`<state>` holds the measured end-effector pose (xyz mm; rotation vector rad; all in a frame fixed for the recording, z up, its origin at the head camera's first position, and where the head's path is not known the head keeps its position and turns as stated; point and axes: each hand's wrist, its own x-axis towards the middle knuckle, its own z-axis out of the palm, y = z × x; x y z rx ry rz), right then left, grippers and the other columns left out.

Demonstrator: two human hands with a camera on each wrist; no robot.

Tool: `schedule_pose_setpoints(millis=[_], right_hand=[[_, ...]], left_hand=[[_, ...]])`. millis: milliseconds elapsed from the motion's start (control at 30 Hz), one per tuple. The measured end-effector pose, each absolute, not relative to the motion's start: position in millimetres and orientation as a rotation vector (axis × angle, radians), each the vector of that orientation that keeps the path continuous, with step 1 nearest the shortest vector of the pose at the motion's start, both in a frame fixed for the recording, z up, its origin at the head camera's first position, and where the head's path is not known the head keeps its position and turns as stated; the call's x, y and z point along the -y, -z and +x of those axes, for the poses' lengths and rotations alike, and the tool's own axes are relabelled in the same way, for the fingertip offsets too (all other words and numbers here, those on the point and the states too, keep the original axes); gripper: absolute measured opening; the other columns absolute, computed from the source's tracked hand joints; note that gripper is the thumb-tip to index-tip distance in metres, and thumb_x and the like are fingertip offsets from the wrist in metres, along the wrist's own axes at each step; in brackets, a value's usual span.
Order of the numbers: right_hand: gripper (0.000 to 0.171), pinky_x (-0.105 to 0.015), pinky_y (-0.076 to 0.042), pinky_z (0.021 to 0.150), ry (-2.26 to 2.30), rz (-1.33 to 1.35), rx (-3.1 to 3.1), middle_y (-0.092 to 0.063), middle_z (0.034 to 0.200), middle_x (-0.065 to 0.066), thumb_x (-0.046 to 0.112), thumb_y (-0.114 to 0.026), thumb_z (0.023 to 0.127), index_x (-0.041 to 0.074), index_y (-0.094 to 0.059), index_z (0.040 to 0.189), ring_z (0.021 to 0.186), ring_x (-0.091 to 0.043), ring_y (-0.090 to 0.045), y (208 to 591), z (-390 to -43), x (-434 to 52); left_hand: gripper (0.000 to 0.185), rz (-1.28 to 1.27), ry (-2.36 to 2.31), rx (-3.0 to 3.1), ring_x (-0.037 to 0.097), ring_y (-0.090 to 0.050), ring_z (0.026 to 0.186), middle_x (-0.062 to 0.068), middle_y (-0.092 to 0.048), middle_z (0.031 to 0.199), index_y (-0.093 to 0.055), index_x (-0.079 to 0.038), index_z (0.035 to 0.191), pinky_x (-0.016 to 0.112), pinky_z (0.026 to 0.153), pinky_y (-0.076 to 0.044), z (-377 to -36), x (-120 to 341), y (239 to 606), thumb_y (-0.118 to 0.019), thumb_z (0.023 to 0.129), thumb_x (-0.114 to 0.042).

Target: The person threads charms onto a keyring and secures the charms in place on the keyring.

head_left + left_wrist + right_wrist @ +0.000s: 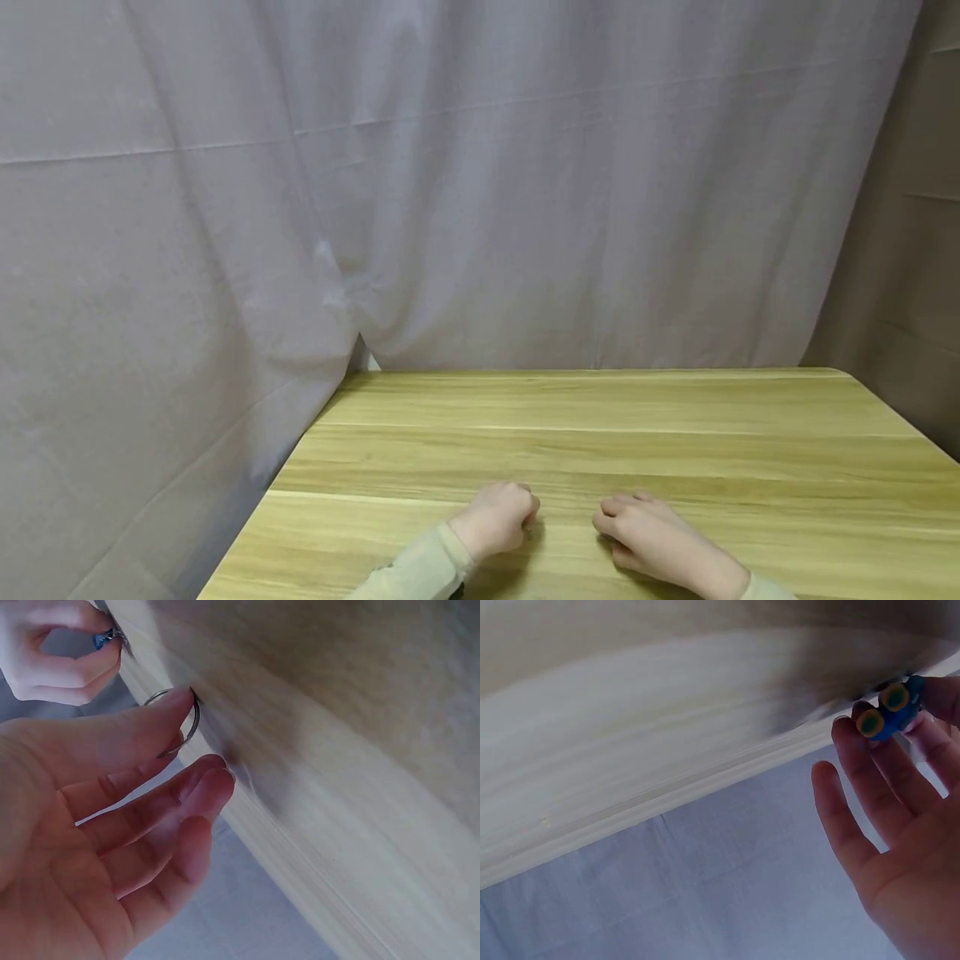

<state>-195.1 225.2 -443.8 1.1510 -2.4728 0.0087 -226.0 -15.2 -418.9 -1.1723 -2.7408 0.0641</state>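
Note:
My left hand [495, 518] is just above the near part of the wooden table [600, 454]. In the left wrist view, its thumb and a finger pinch a thin metal ring [197, 721], while the other fingers are loosely bent. To its right, my right hand [651, 533] pinches a small blue trinket [892, 720] between thumb and fingers. Two round orange-rimmed, green-centred discs show on the trinket in the right wrist view. A bit of metal chain [115, 633] appears beside it in the left wrist view. The head view hides the trinket behind the fingers.
A grey-lilac curtain [525, 208] hangs behind the table and along its left side. Darker cloth [900, 250] hangs at the right. The table's far right corner is rounded.

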Motion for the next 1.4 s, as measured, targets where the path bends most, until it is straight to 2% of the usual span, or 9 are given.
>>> schedule_pose_setpoints(millis=[167,433,533,633,733,833,967,1167,1400], right_hand=[[0.033,-0.025,-0.039,0.059,-0.04,1.167,2.429,-0.036,0.069,0.018,0.011,-0.078,0.067,0.024,-0.048,0.07,0.065,0.002,-0.032,445,-197,-226],[0.032,-0.023,-0.04,0.059,-0.143,1.204,2.401,-0.04,0.068,0.019,0.013,-0.079,0.075,0.024,-0.049,0.071,0.063,0.005,-0.033,443,-198,-231],[0.03,-0.017,-0.035,0.054,-0.235,1.228,2.421,-0.041,0.067,0.019,0.011,-0.076,0.078,0.023,-0.05,0.071,0.061,0.009,-0.032,438,-198,-233],[0.031,-0.014,-0.029,0.054,-0.294,1.239,2.401,-0.042,0.065,0.02,0.009,-0.075,0.079,0.023,-0.049,0.07,0.061,0.011,-0.028,427,-199,-233],[0.029,-0.015,-0.029,0.056,-0.296,1.219,2.352,-0.044,0.065,0.021,0.012,-0.074,0.08,0.024,-0.05,0.07,0.061,0.011,-0.028,410,-203,-229],[0.022,-0.015,-0.034,0.056,-0.388,1.193,2.335,-0.05,0.068,0.02,0.012,-0.071,0.084,0.023,-0.055,0.074,0.063,0.012,-0.034,389,-208,-225],[0.018,-0.017,-0.041,0.058,-0.628,1.082,2.323,-0.058,0.074,0.016,0.005,-0.068,0.087,0.021,-0.061,0.083,0.069,0.01,-0.045,366,-212,-222],[0.019,-0.022,-0.045,0.065,-0.747,0.91,2.231,-0.064,0.08,0.014,0.0,-0.07,0.083,0.018,-0.066,0.087,0.075,0.005,-0.052,341,-216,-219],[0.017,-0.019,-0.043,0.058,-0.821,0.863,2.297,-0.068,0.084,0.004,0.001,-0.065,0.089,0.017,-0.066,0.091,0.074,0.003,-0.051,328,-216,-216]], left_hand=[[0.021,-1.167,-0.085,2.721,-0.001,-0.049,0.06,-0.013,-0.059,0.068,-0.063,-0.022,0.066,0.014,0.055,-0.038,-228,17,419,-0.079,0.069,-0.009],[0.014,-1.166,-0.062,2.731,-0.001,-0.055,0.063,-0.012,-0.065,0.074,-0.069,-0.022,0.07,0.012,0.057,-0.042,-226,19,418,-0.077,0.073,-0.011],[0.018,-1.184,-0.003,2.76,-0.002,-0.046,0.055,-0.013,-0.059,0.064,-0.065,-0.019,0.064,0.011,0.051,-0.037,-224,20,415,-0.076,0.076,-0.011],[0.035,-1.21,0.083,2.787,-0.001,-0.03,0.047,-0.012,-0.042,0.052,-0.051,-0.017,0.054,0.011,0.044,-0.026,-224,20,410,-0.074,0.08,-0.014],[0.043,-1.208,0.156,2.806,0.0,-0.023,0.046,-0.012,-0.034,0.051,-0.043,-0.016,0.052,0.012,0.042,-0.02,-226,21,401,-0.075,0.082,-0.018],[0.037,-1.19,0.24,2.822,-0.002,-0.027,0.048,-0.013,-0.045,0.054,-0.054,-0.014,0.054,0.012,0.043,-0.024,-230,21,389,-0.074,0.084,-0.022],[0.026,-1.177,0.497,2.823,-0.003,-0.033,0.049,-0.01,-0.057,0.06,-0.069,-0.011,0.065,0.011,0.047,-0.029,-236,19,373,-0.071,0.087,-0.025],[0.022,-1.15,0.773,2.725,-0.005,-0.041,0.052,-0.003,-0.068,0.068,-0.074,-0.01,0.075,0.01,0.051,-0.035,-240,13,345,-0.068,0.091,-0.024],[0.016,-1.155,0.847,2.634,-0.002,-0.051,0.063,-0.002,-0.072,0.077,-0.075,-0.011,0.082,0.01,0.059,-0.04,-236,6,323,-0.07,0.089,-0.024]])
